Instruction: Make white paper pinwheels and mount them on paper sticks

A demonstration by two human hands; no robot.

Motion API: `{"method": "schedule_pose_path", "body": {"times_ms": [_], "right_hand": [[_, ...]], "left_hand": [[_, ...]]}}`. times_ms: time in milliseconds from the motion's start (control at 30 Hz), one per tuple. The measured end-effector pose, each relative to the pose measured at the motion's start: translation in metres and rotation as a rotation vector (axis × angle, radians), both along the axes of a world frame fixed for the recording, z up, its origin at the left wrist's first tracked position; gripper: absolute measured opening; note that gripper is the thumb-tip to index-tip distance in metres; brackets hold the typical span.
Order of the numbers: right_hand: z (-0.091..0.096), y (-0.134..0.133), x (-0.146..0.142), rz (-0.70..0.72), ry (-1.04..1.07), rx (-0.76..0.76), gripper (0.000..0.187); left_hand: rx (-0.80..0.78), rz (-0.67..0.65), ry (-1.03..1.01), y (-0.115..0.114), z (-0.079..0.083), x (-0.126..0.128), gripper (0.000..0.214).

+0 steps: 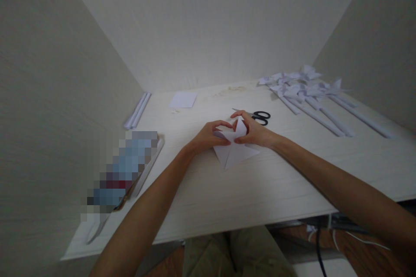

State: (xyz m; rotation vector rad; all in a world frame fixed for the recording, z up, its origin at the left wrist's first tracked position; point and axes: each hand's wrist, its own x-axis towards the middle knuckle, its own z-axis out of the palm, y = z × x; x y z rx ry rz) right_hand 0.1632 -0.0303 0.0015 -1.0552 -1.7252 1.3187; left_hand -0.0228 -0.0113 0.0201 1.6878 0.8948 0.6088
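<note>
A white square of paper [230, 156] with cut slits is between my hands, just above the white table. My left hand [212, 135] pinches its left side, thumb below and fingers arched over the top. My right hand [251, 130] grips the right side, and one flap curls upward between thumb and fingers. The two hands nearly meet at the paper's middle. Just behind my right hand lie scissors [262, 117] with black handles, their blades partly hidden by the fingers.
Several white paper pinwheels [302, 91] on rolled sticks lie at the back right. Another paper square [183, 99] and small scraps lie at the back. Rolled paper sticks [138, 110] rest by the left wall. A blurred-out object [126, 173] lies at the left. Walls enclose the table [292, 190].
</note>
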Motion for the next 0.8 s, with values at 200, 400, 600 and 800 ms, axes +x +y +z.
{"method": "schedule_pose_path", "body": {"times_ms": [200,400,600,800], "right_hand": [[0.0005,-0.0005,-0.0007,-0.011,0.019,-0.023,0.064],[0.0007,-0.0010,-0.0015,-0.022,0.022,-0.018,0.065],[0.0007,-0.0026,-0.0032,-0.062,0.051,-0.035,0.066],[-0.0033,0.0001,-0.0032,-0.081,0.327,-0.102,0.063]], "left_hand": [[-0.001,-0.010,-0.003,0.0003,-0.0009,-0.0012,0.049],[0.072,0.008,0.017,0.0016,-0.0046,-0.0008,0.046],[0.056,0.051,-0.002,0.0007,-0.0056,0.0013,0.045],[-0.027,0.248,-0.099,0.0016,-0.0081,0.0030,0.047]]}}
